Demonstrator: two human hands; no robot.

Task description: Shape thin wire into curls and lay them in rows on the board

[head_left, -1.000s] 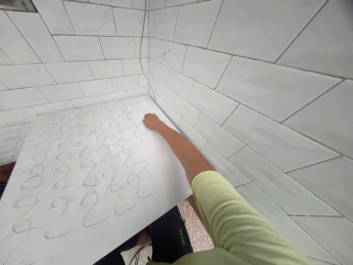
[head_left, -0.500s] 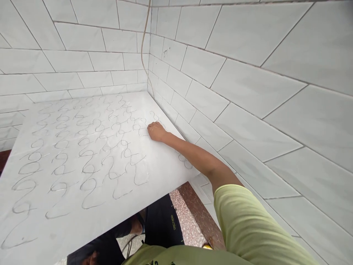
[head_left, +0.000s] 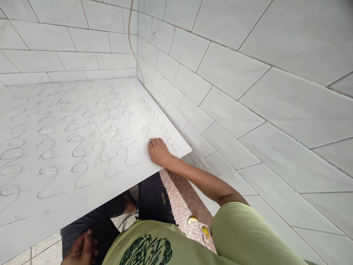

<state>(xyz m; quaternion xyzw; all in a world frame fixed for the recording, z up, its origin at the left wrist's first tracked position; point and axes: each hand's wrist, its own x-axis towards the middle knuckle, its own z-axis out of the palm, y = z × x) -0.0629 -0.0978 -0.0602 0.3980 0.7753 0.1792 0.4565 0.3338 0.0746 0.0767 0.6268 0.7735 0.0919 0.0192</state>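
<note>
My right hand (head_left: 160, 151) rests on the white board (head_left: 82, 204) near its right-hand corner, fingers curled closed. Whatever they hold, if anything, is hidden under the hand. Just beyond the knuckles shows a thin dark curl (head_left: 146, 130). Along the board's right edge runs a chain of small loops (head_left: 157, 119), and rows of larger S-shaped curves (head_left: 79, 151) cover the rest. I cannot tell whether these are drawn lines or thin strands. Low at the left, my left hand (head_left: 81, 248) lies by my lap with fingers bent together; its contents cannot be made out.
Tiled walls (head_left: 228, 73) meet behind the board, closely bordering its far and right sides. A thin cable (head_left: 129, 33) hangs in the corner. Below, yellow-and-white objects (head_left: 205, 232) lie on the speckled floor (head_left: 179, 206) beside a dark red strip (head_left: 190, 195).
My right hand has moved toward the board's near edge, uncovering a curl beyond it. The view has shifted down and right, bringing more of my left hand into sight.
</note>
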